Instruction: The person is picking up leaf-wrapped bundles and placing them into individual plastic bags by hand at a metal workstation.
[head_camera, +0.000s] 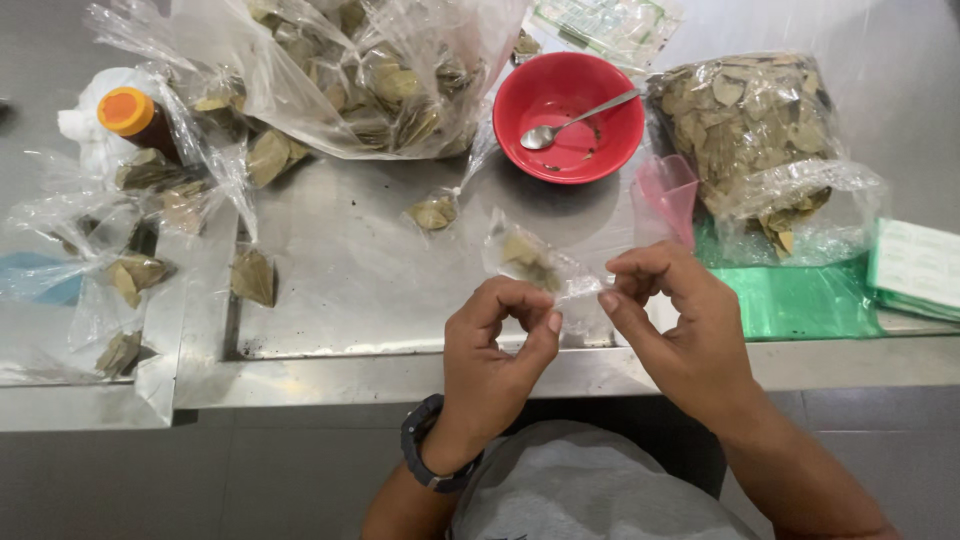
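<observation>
I've got a small clear plastic packet (535, 265) with a few dried leaves inside, held up between both hands just over the near edge of the steel table (360, 290). My left hand (495, 345) is curled, thumb and forefinger pinched on the packet's near end, a dark watch (425, 455) on that wrist. My right hand (675, 320) is pinching too, fingertips closed on the crinkled open end of the same packet, right beside the left fingertips, almost touching. Just beyond my right hand there's a small pink plastic scoop (668, 195), and past that a big clear bag of dried leaves (745, 135) sitting on green plastic sheeting (800, 300). Straight ahead of both hands, farther out, a red bowl (568, 115) with a metal spoon (575, 122) leaning in it, a few crumbs of leaf at the bottom. Beyond my left hand, a little filled packet (435, 212) lies alone on the steel, and behind it a large open bag of leaves (350, 80) spills toward me. Far off to the left of my left hand, more filled packets (140, 270) are scattered, with an orange-capped bottle (135, 118) standing among them. Off to the right of my right hand, a stack of pale printed labels (915, 268) sits at the edge of view.
</observation>
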